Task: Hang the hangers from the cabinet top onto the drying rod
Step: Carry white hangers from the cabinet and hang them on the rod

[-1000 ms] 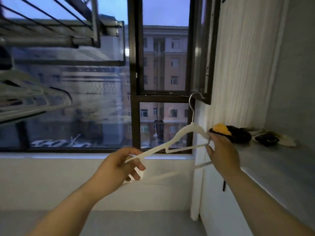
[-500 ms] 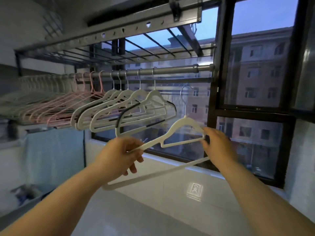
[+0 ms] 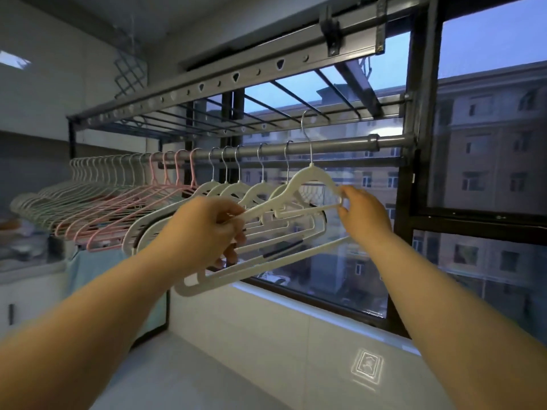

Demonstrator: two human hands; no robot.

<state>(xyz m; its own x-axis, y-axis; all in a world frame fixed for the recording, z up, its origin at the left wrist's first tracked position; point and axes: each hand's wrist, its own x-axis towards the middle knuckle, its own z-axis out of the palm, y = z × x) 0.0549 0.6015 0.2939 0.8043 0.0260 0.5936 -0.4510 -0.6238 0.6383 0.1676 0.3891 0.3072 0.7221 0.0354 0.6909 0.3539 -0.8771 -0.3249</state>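
White hanger (image 3: 307,180), held up at the drying rod (image 3: 334,145).
Left hand (image 3: 204,232) grip closed on its left arm, right hand (image 3: 365,216) pinching its right shoulder; hook above rod, beside hung hangers (image 3: 225,199).

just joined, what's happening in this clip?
A person is hanging a white hanger on the drying rod. The left hand grips one arm of it, the right hand pinches the other end. Its hook is raised above the rod, right of the row of hung hangers, and not yet seated on it.
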